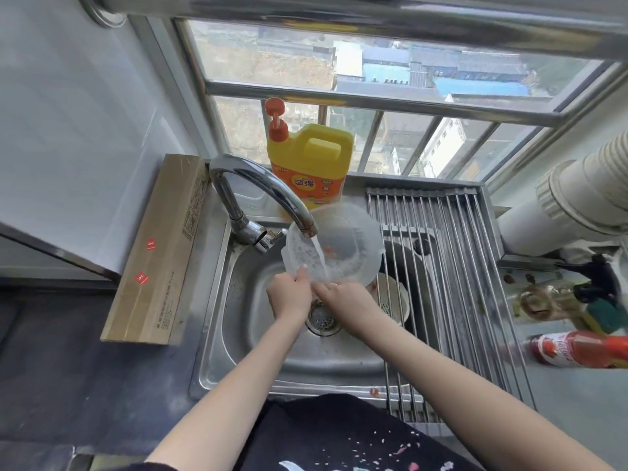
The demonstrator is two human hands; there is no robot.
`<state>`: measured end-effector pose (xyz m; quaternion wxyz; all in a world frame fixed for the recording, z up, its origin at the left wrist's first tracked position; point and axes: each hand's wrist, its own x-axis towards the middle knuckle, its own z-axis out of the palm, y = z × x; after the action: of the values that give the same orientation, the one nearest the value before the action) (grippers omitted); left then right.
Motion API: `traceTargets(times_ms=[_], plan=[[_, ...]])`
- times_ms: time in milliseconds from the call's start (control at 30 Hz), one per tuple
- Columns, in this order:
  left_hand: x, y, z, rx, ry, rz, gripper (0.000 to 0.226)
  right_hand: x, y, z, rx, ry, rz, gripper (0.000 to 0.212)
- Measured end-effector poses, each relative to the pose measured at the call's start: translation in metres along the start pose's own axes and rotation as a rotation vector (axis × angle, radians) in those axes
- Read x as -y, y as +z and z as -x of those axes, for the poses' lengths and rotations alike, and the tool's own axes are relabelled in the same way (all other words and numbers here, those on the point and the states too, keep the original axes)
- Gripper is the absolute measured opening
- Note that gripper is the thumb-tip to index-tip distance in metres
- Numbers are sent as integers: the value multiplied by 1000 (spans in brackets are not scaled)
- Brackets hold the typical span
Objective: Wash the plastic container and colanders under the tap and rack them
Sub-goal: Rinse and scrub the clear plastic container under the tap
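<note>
- Clear plastic container (339, 243) was held tilted over the sink (272, 351), its open side turned toward the person so the stream from the tap (268, 195) ran straight into it.
- Left hand (289, 294) gripped the near rim, fingers curled over the edge; thumb side not fully readable.
- Right hand (343, 297) met the same rim just beside the left. Fingers lay along the lower edge; whether they pinched the rim or only steadied it from below, I could not tell.
- Both hands stayed low on the rim, probably to keep them out of the stream and let the water sheet down the inner wall toward the drain (321, 317).
- A few orange-red scraps (331, 251) clung inside the container, so rinsing looked unfinished.
- A pale, perforated colander (390, 297) lay in the sink's right part, partly under the roll-up rack (441, 266), with red residue at its rim; apparently waiting its turn.
- The rack spanned the sink's right side and carried nothing washed as far as seen; judged an early stage of the task.
- Yellow detergent bottle (309, 164) stood behind the tap on the sill ledge, within reach.
- Risk noted: a wet, thin rim held low could slip or twist under the flow.
</note>
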<state>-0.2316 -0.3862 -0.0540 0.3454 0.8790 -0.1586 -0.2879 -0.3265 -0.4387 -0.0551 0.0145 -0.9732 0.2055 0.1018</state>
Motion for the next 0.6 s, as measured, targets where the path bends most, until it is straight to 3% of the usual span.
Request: traceTargets(times_ms=[100,200,267,367,500,600], plan=[[-3,-9,-3,1,66,-40,45,-24,4,8,-39,-60,138,9],[-2,-16,-3,13,156,-111,43,-44,0,14,135,53,407,20],[-3,-17,-1,40,175,-147,43,-46,-2,14,245,141,589,43],[0,-13,-1,107,162,-143,43,-44,-6,8,325,217,676,60],[8,-14,-8,158,80,-146,33,-36,0,6,383,-20,445,27],[15,-22,-15,189,38,-186,32,-29,0,23,324,-128,127,25]])
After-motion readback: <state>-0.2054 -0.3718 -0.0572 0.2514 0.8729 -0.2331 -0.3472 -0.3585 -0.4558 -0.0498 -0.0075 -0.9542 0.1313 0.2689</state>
